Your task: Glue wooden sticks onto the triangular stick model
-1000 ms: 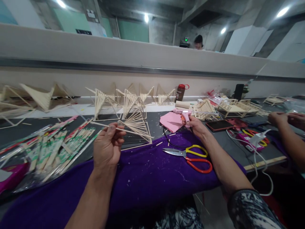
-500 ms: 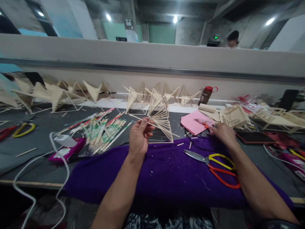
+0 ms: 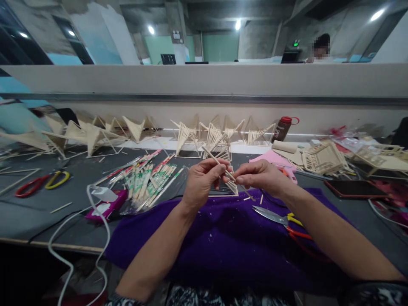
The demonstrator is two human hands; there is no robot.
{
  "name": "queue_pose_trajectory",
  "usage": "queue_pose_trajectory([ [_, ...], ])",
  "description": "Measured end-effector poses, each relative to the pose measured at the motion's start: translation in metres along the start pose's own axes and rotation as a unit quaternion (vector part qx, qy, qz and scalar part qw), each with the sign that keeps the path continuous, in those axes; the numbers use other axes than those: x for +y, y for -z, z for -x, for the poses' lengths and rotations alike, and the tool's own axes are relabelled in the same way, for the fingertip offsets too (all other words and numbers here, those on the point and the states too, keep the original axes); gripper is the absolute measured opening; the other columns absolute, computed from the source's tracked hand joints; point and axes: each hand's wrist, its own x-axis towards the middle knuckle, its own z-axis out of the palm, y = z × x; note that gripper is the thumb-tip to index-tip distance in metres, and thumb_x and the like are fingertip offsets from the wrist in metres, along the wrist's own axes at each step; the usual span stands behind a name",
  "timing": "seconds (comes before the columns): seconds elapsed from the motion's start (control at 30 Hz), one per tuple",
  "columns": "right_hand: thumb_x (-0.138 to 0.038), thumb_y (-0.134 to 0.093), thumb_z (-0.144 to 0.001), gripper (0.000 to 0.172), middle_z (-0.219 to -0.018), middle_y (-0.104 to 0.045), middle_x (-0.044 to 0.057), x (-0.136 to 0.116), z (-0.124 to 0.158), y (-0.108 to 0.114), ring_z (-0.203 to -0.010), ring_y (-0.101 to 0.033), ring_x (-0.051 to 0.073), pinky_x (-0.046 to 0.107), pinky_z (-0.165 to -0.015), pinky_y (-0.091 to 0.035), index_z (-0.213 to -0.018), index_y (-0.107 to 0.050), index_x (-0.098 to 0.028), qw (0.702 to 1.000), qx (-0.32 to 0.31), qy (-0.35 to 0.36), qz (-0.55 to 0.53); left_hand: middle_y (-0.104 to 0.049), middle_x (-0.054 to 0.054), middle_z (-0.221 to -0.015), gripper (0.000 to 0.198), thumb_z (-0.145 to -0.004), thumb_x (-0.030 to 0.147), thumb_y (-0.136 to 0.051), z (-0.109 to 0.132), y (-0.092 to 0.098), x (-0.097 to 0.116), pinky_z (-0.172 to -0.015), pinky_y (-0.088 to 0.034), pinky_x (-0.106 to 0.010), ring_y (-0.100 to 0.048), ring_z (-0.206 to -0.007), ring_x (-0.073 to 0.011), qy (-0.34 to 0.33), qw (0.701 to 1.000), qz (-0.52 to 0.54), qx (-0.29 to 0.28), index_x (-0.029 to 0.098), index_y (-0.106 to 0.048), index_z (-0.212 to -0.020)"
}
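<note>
A thin wooden stick (image 3: 214, 157) slants between my hands above the purple cloth (image 3: 223, 238). My left hand (image 3: 207, 178) pinches it near its middle, fingers closed. Further down the same stick, my right hand (image 3: 258, 175) has its thumb and forefinger closed on it. Behind my hands stands a stick structure (image 3: 215, 138) with fanned rods, its lower part mostly hidden. Scissors (image 3: 270, 214) with yellow and red handles lie on the cloth below my right forearm.
Packs of sticks (image 3: 149, 180) and a magenta box (image 3: 108, 206) with a white cable lie left. More stick models line the wall. At right are a pink sheet (image 3: 270, 157), a brown bottle (image 3: 282, 128) and a dark tablet (image 3: 355, 189). A person is beyond the partition.
My right hand has come left from the pink sheet and closed on the stick in my left hand. The view has shifted, and the stick now tilts more steeply.
</note>
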Motion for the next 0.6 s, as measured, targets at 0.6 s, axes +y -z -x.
queue_pose_trajectory([
  [0.6,-0.018,-0.053,-0.082,0.015,-0.072,-0.062,0.001,0.024,-0.032,0.033,-0.065,-0.056,0.010,0.021,-0.059,-0.040,-0.083,-0.068,-0.018,0.963,0.033,0.067,0.260,-0.057,-0.002,-0.086,0.027,-0.071,0.021,-0.068,-0.012,0.098,-0.040,-0.054,-0.043,-0.019,-0.052,-0.064,-0.0084,-0.113,0.919,-0.354,0.129,0.019,-0.064,-0.097],
])
